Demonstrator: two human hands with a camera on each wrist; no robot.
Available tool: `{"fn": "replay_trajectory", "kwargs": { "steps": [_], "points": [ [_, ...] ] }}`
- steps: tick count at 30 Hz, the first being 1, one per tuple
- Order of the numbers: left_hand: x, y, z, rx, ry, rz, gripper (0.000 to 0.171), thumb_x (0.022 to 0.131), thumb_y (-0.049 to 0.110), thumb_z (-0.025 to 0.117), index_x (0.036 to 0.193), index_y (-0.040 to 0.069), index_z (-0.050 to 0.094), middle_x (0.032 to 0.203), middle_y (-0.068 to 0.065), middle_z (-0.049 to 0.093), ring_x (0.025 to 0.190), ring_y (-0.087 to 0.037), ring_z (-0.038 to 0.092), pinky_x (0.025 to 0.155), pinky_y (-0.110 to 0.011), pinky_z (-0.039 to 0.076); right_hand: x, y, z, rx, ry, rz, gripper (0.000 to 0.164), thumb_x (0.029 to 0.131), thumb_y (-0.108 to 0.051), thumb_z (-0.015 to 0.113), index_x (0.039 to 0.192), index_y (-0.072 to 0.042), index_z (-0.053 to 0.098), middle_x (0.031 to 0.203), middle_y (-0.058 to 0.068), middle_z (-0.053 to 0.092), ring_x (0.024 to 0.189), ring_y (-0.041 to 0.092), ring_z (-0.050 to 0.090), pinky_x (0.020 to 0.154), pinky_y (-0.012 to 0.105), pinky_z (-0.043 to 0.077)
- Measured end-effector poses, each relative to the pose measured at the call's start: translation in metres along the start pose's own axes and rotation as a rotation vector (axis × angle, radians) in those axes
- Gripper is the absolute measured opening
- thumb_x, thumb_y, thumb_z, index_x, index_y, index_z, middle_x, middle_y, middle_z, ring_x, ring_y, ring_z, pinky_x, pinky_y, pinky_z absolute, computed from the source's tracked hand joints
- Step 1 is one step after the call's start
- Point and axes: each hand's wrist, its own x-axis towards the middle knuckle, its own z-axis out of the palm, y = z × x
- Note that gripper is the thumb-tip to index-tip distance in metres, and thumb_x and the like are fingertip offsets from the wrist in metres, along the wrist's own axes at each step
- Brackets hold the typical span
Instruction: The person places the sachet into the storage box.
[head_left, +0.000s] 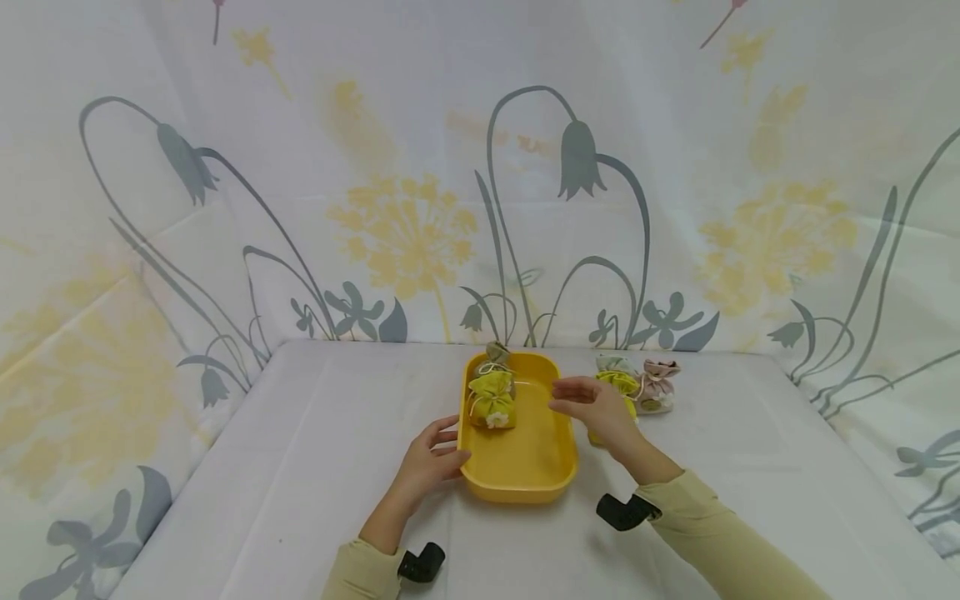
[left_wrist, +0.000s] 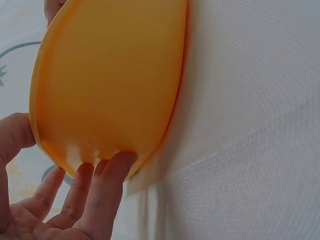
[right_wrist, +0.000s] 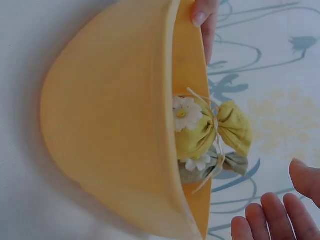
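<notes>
My left hand (head_left: 427,458) grips the left side of a yellow plastic tray (head_left: 525,471). Its thumb hooks over the rim, and the fingers (left_wrist: 107,190) lie along the outer wall. Inside the tray's left part, a yellow-green drawstring pouch (head_left: 491,396) with a white flower sits in front of a grey-green pouch (head_left: 496,357). Over by the tray's right rim, my right hand (head_left: 603,417) hovers with extended fingers and nothing held. The right wrist view shows this hand (right_wrist: 280,215) apart from both pouches.
Right of the tray, partly behind my right hand, stand another yellow-green pouch (head_left: 618,382), a pale grey one (head_left: 613,362) and a pink one (head_left: 656,390). A white cloth (head_left: 337,417) covers the table; a flower-printed curtain (head_left: 420,125) hangs behind it.
</notes>
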Motion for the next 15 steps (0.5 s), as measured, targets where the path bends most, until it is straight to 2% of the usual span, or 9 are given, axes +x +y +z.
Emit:
{"fn": "replay_trajectory", "kwargs": {
  "steps": [4,8,15],
  "points": [
    [0.003,-0.006,0.0,0.001,0.007,0.006,0.062,0.086,0.009,0.065,0.14,0.005,0.037,0.13,-0.024,0.045,0.109,-0.033,0.055,0.074,-0.037,0.055,-0.005,0.005,-0.006,-0.012,0.017,0.012,0.041,0.081,-0.019,0.073,0.117,-0.001,0.062,0.109,0.014,0.064,0.098,0.022,0.061,0.087,0.033,0.05],
    [0.001,-0.004,0.0,0.0,0.005,0.007,0.062,0.086,0.008,0.065,0.14,0.004,0.037,0.13,-0.024,0.045,0.109,-0.033,0.055,0.075,-0.037,0.055,-0.009,0.009,-0.014,0.008,0.026,0.008,0.042,0.082,-0.018,0.072,0.118,0.001,0.06,0.108,0.013,0.064,0.097,0.022,0.061,0.084,0.028,0.051],
    [-0.012,0.017,0.002,-0.009,-0.011,0.007,0.061,0.085,0.006,0.065,0.139,-0.002,0.037,0.129,-0.029,0.044,0.109,-0.036,0.055,0.077,-0.039,0.054,-0.016,0.014,-0.026,0.045,0.063,-0.029,0.04,0.083,-0.012,0.071,0.117,0.005,0.06,0.108,0.017,0.064,0.09,0.01,0.062,0.078,0.022,0.052]
  ]
}}
